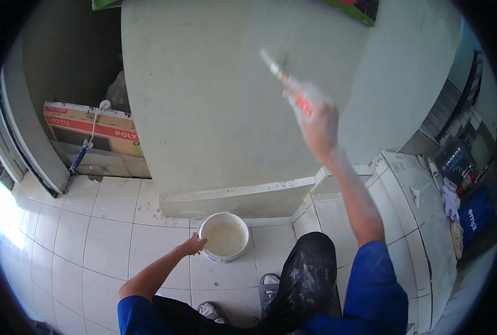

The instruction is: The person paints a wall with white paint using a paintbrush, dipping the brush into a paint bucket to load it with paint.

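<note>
My right hand (315, 114), dusted white, is raised in front of the pale grey-green wall (215, 111). Its fingers are closed round the orange-red handle of a paintbrush (277, 66), whose pale bristles point up and left and look smeared by motion. Whether the bristles touch the wall I cannot tell. Low on the left, my left hand (194, 244) grips the rim of a white bucket (245, 240) that stands on the floor. Inside the bucket is a cream-white liquid (223, 237).
White tiles cover the floor (109, 240). A paint roller (81, 155) on a blue handle leans against a flat cardboard box (92, 131) at the left. A tiled step (393, 184) rises on the right, holding a lilac glove (450, 198) and a blue bag (476, 215).
</note>
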### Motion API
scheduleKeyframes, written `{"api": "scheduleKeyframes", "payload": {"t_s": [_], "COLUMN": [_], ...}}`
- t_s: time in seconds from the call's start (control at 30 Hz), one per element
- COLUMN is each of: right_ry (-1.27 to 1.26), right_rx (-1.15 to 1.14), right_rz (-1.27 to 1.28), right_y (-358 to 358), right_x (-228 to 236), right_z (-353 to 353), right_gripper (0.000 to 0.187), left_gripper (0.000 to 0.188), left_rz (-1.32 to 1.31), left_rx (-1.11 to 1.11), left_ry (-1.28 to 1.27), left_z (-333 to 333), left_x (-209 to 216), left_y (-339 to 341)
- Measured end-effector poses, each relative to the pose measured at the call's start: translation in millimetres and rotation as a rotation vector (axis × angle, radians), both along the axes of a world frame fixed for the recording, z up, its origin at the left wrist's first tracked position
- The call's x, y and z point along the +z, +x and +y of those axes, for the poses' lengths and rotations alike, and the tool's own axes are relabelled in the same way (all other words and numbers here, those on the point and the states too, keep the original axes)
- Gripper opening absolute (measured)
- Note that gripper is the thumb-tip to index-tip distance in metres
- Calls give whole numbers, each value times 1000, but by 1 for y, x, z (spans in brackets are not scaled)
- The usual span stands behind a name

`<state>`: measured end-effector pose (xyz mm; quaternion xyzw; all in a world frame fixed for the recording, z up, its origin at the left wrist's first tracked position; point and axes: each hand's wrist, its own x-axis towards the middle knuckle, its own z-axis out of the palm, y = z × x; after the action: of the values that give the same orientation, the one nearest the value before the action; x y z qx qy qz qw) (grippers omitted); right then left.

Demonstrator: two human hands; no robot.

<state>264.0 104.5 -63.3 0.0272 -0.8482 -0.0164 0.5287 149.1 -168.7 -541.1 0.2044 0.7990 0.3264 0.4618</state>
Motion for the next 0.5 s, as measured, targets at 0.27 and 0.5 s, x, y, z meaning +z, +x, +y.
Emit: {"api": "scheduleKeyframes", "payload": {"t_s": [0.27, 0.5], "right_ry": [-217, -263], "right_rx": [75, -64], "right_rz": [-554, -723], "right_y": [12, 7], "right_x": [-86, -53], "right_z": [-13, -22], "right_gripper": [24, 22], "left_gripper": [76, 73], "left_rz": [45, 55], "left_rx": [-27, 10], "left_ry": [-28, -44], "left_z": [3, 2], "left_x": [26, 25], "left_y": [7, 10]}}
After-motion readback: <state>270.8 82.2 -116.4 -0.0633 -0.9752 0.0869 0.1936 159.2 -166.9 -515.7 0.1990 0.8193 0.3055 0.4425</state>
